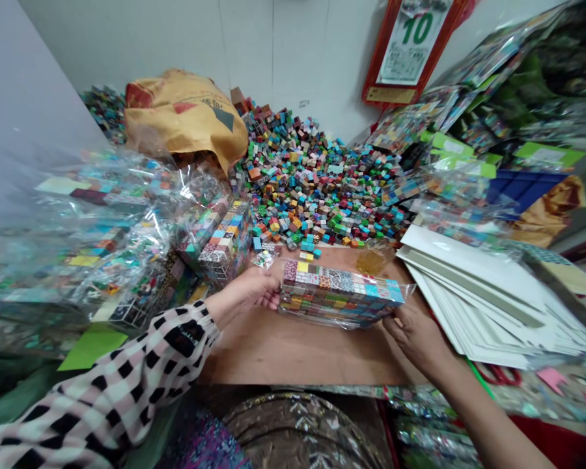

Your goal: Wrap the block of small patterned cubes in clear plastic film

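Note:
Between my two hands is a clear plastic bag of colourful patterned cubes (342, 293), packed into a long block just over the brown board (293, 358). My left hand (251, 290) is closed at the block's left end, thumb on the near top corner. At the other end, my right hand (410, 326) pinches the loose plastic at the lower right corner. A few loose cubes (308, 251) and a small clear packet (266, 257) lie just behind the block. Some fingertips of both hands are hidden.
Loose cubes form a big heap (317, 176) against the wall. Wrapped blocks (224, 241) and plastic bags crowd the left, below a yellow sack (185, 117). White card sheets (488, 293) are stacked at right, near red-handled scissors (501, 374) and a blue bin (522, 189).

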### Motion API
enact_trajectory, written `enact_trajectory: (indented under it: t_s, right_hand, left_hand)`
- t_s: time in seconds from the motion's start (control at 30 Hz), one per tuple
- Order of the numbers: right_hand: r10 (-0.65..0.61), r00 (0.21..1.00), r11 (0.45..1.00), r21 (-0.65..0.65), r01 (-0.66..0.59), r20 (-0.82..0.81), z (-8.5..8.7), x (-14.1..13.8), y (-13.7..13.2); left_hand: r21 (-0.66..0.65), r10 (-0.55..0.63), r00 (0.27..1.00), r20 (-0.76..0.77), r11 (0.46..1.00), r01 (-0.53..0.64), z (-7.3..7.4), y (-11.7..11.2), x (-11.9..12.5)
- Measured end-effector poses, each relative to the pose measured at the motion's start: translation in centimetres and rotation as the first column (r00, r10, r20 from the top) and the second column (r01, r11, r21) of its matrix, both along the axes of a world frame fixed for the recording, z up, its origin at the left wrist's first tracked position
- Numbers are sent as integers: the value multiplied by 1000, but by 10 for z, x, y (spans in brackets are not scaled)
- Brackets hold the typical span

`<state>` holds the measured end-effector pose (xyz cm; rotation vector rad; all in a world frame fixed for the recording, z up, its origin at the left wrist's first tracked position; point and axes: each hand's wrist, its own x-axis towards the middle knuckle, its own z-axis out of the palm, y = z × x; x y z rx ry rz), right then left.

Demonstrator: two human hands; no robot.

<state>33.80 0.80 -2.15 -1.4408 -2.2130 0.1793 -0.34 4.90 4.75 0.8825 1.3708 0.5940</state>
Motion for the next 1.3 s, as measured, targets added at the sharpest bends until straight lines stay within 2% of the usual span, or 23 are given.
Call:
enact_trajectory:
  t_s: [0.2, 0.53, 0.67, 0.8, 0.93, 1.0, 1.1, 1.13, 1.2, 1.3]
  right_hand:
    - [6, 1000, 999, 39, -6, 9, 3, -1, 1]
    - [21, 1000, 1000, 11, -21, 8, 5, -1, 1]
    - [-14, 1000, 998, -60, 13, -6, 4, -1, 0]
    - [-30, 999, 997, -65, 29, -18, 6, -3, 2]
    - [-74, 993, 996, -36, 78, 97, 9, 0, -7]
    - [-111, 964, 993, -1, 115, 241, 16, 0, -20]
    - [-157, 909, 988, 58, 146, 387, 41, -13, -41]
    - [-167, 916, 985, 109, 136, 365, 52, -22, -45]
    - [-96, 952, 979, 199, 38, 289, 74, -45, -47]
    - [-16, 966, 941, 329, -73, 259, 94, -80, -29]
  left_hand:
    - [1, -8, 998, -58, 1000, 8, -5, 4, 1]
    - [7, -20, 994, -110, 1000, 21, -13, 6, 1]
    - [-21, -31, 994, -101, 999, 29, -11, 6, 1]
    - [-48, -34, 997, -66, 998, 31, -9, 5, -1]
    - [-79, -17, 1000, -12, 997, 16, -9, 2, -5]
    - [-103, -13, 1000, 23, 995, 15, -11, 1, -7]
    - [-136, -14, 997, 76, 990, 24, -14, 0, -10]
    - [-142, -14, 995, 94, 990, 27, -15, -1, -11]
    - [-140, -10, 992, 127, 990, 28, -17, -3, -12]
    - [-110, 4, 984, 176, 994, 16, -18, -7, -12]
